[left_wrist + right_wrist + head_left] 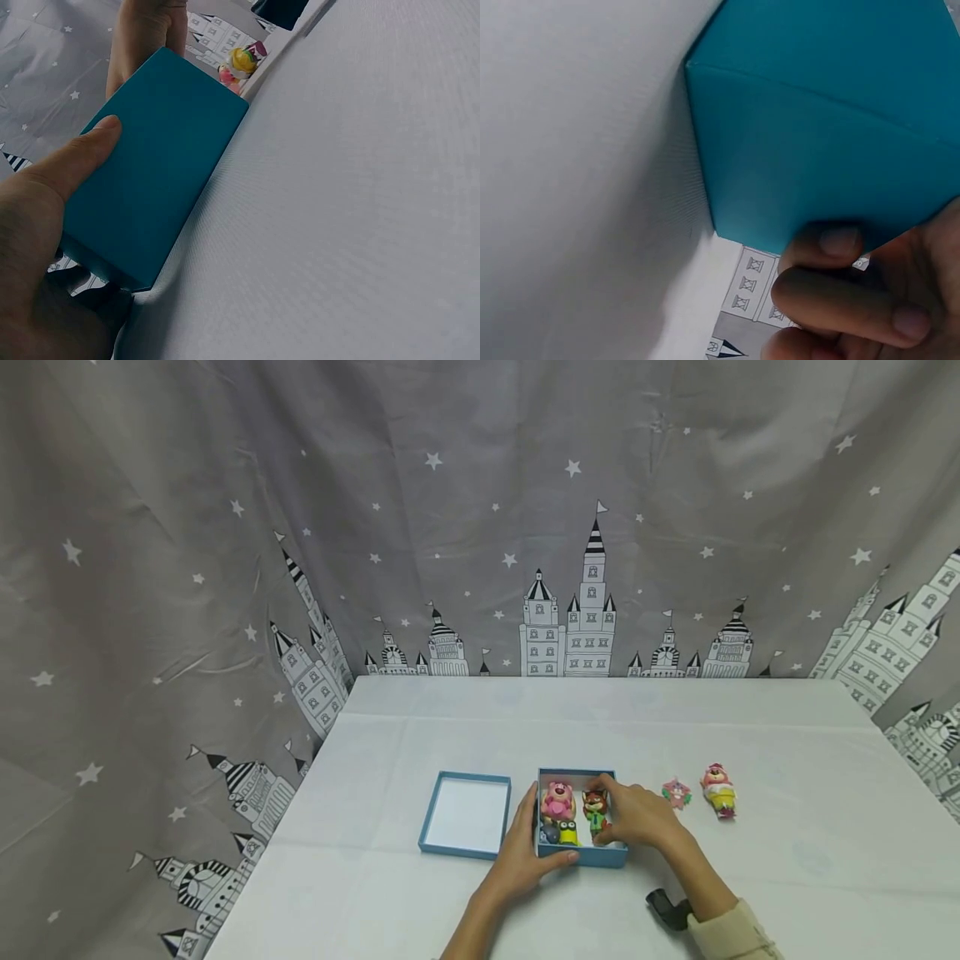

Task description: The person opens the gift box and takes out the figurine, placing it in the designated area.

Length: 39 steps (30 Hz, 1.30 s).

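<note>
A blue box [602, 857] stands uncovered on the white table. My left hand [519, 853] grips its front left corner, thumb across the front wall and fingers along the left side; the left wrist view shows the thumb flat on the blue wall [161, 157]. Inside are a pink bear figurine [558, 804], a yellow figurine with goggle-like eyes [567, 833] and a dark grey rounded piece [550, 832]. At the right of the box, my right hand [637, 812] holds a fox figurine [595, 810] in green between thumb and forefinger. The box wall hides the fox in the right wrist view.
Left of the box lies a blue-rimmed lid [465, 814], its white inside facing up. To the right are a small pink and green star-shaped figure [677, 793] and a pink figurine with yellow trousers [719, 792]. A grey castle-print curtain [465, 510] hangs behind the table.
</note>
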### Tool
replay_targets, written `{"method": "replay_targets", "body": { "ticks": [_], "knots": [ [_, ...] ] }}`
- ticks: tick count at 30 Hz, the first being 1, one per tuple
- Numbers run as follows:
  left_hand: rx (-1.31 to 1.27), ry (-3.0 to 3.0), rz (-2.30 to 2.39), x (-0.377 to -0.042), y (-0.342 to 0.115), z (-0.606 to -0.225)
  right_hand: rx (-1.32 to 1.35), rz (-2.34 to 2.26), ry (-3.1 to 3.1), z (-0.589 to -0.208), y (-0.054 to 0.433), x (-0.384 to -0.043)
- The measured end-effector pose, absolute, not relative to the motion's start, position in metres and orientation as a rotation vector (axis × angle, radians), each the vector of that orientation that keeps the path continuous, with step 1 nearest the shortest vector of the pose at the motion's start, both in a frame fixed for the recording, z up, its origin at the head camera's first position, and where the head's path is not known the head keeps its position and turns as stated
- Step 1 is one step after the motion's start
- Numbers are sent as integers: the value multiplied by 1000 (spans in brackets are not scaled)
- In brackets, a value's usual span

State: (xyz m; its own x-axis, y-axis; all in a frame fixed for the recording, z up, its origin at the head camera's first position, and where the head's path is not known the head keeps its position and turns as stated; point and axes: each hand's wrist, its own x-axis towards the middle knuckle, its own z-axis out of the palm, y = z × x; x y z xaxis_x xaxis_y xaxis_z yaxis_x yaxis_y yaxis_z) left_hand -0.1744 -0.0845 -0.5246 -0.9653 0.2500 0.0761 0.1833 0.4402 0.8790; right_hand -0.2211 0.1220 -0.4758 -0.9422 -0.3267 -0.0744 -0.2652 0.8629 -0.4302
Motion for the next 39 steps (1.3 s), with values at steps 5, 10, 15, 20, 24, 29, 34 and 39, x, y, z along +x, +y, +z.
{"method": "replay_targets", "body": {
  "ticks": [5, 10, 15, 20, 24, 29, 34, 39],
  "knots": [
    [382, 2602, 1583, -174, -84, -522, -453, -613, 2891, -475, 121, -220],
    [377, 2598, 1590, -173, -84, -522, -451, -605, 2901, -475, 120, -220],
    [375, 2599, 1595, -173, -84, -522, -450, -585, 2919, -474, 120, -219],
    [379, 2600, 1597, -172, -84, -522, -451, -553, 2916, -473, 120, -219],
    [375, 2593, 1600, -172, -84, -521, -448, -546, 2912, -473, 120, -219],
    [369, 2593, 1592, -172, -84, -521, -454, -555, 2909, -473, 121, -220],
    [367, 2599, 1584, -172, -84, -521, -452, -577, 2907, -476, 122, -221],
    [368, 2594, 1586, -171, -84, -522, -467, -605, 2891, -477, 123, -221]
  ]
}}
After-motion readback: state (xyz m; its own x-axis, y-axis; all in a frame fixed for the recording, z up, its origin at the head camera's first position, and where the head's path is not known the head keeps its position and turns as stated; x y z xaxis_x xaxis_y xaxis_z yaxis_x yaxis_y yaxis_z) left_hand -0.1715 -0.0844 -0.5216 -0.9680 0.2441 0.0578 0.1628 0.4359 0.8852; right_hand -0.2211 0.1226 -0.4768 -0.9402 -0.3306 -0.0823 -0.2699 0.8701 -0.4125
